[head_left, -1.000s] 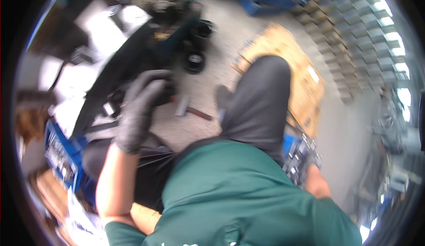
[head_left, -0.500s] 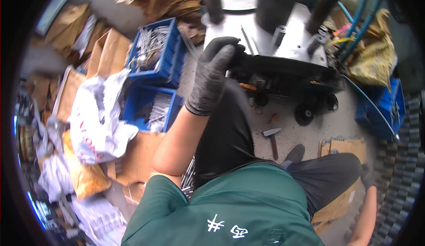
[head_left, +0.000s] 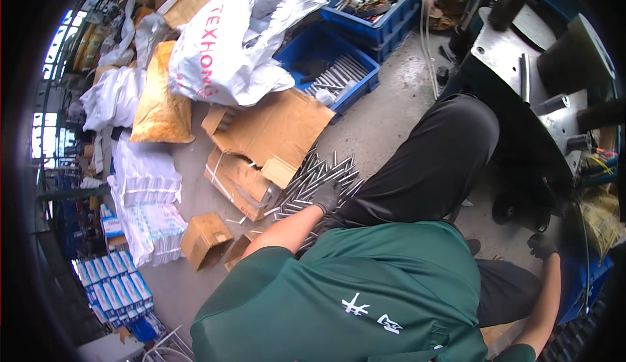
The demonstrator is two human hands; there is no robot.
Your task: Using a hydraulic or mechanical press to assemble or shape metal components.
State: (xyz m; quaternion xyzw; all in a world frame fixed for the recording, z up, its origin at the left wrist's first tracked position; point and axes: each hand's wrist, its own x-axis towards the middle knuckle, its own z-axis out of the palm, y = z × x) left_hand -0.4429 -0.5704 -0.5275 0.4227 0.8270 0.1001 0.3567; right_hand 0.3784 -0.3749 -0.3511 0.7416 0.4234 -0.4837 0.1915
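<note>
My left hand [head_left: 328, 196], in a dark grey glove, is down at the near side of a pile of thin metal rods [head_left: 332, 171] on the floor beside my left leg. Its fingertips merge with the rods and my dark trousers, so whether it grips any is hidden. Off to the right, my right hand [head_left: 541, 246], gloved too, hangs beyond my right knee, near the machine's base, with its fingers loosely apart and nothing seen in them. A torn cardboard box [head_left: 274, 130] lies just left of the rods.
Blue crates [head_left: 375, 88] holding metal parts stand ahead, beside a white sack [head_left: 228, 49] and a yellow-brown sack [head_left: 163, 98]. On the right is a machine with a metal table [head_left: 502, 52] and thick posts. A small carton [head_left: 205, 238] and stacked blue-white boxes [head_left: 117, 284] sit left.
The view has swung left. My left hand has come away from the machine table's edge and down to the rod pile. My right hand remains out to the right.
</note>
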